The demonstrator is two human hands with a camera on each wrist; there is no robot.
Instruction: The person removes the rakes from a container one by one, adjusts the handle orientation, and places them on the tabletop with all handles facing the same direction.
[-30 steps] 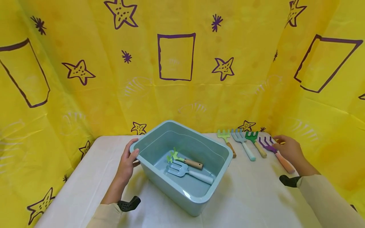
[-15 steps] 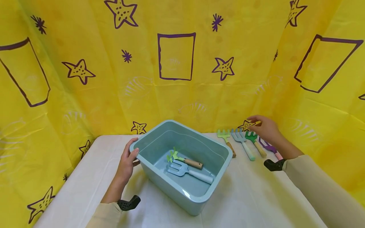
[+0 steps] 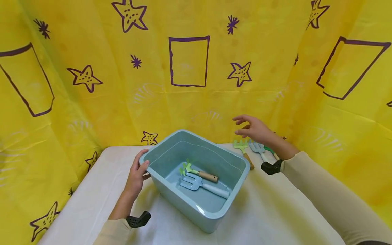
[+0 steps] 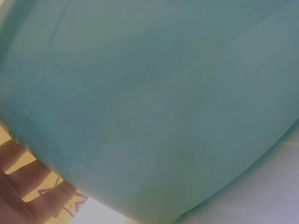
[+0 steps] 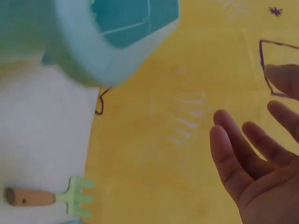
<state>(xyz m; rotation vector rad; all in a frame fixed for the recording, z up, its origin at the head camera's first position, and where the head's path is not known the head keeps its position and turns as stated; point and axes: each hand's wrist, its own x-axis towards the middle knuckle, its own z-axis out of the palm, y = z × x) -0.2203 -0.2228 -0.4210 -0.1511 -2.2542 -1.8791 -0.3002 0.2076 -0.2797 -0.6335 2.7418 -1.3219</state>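
Observation:
My left hand point(image 3: 134, 177) grips the left corner of a light blue plastic bin point(image 3: 183, 207), its thumb over the rim. In the left wrist view its fingers lie along the bin's edge. Inside the bin lie a light green hand rake point(image 3: 209, 176) with a wooden handle and a light blue hand fork point(image 3: 214, 189). My right hand point(image 3: 255, 129) is raised at the table's back edge, holding nothing, fingers apart. Below it are a light green hand rake point(image 3: 241, 145), a light blue fork point(image 3: 258, 147) and a dark green rake point(image 3: 269, 149), partly covered by my forearm.
A white-covered table point(image 3: 269, 204) carries the bin and the row of garden tools. Yellow sheeting point(image 3: 190, 112) with purple starfish drawings hangs behind and along both sides.
My right hand has moved left from beside a purple hand rake at the far right, passing over the row. The forearm now hides that rake. My left hand and the bin have stayed put.

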